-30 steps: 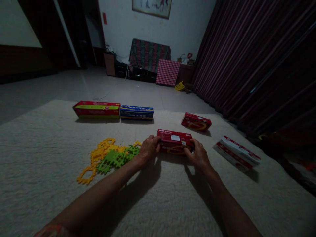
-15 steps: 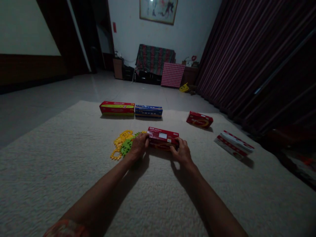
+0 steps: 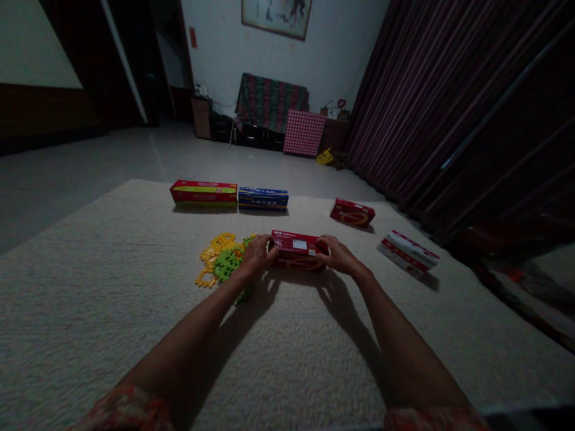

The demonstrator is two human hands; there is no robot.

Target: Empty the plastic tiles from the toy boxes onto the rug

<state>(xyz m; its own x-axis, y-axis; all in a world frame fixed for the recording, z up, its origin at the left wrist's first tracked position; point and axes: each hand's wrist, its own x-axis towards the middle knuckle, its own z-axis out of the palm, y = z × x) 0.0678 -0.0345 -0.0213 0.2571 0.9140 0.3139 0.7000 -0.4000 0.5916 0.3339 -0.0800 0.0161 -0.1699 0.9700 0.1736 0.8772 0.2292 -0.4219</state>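
Note:
A red box (image 3: 296, 246) with a white label lies lengthwise across the middle of the pale textured mat (image 3: 179, 335). My left hand (image 3: 259, 256) grips its left end, with the fingertips at the top edge and the thumb on the near side. At the right end, my right hand (image 3: 336, 254) holds it with thumb and fingers. Yellow plastic pieces (image 3: 209, 257) and green ones (image 3: 227, 264) lie flat just left of my left hand, which partly hides them.
Behind are a red and yellow-green box (image 3: 204, 194) and a blue box (image 3: 263, 199), end to end. To the right lie another red box (image 3: 353, 213) and a white and red box (image 3: 408, 254). A purple curtain (image 3: 426, 90) hangs at the right.
The view has shifted, so the surroundings appear further left. My right hand has changed its hold, its wrist now further out to the right. Both hands are still on the red box.

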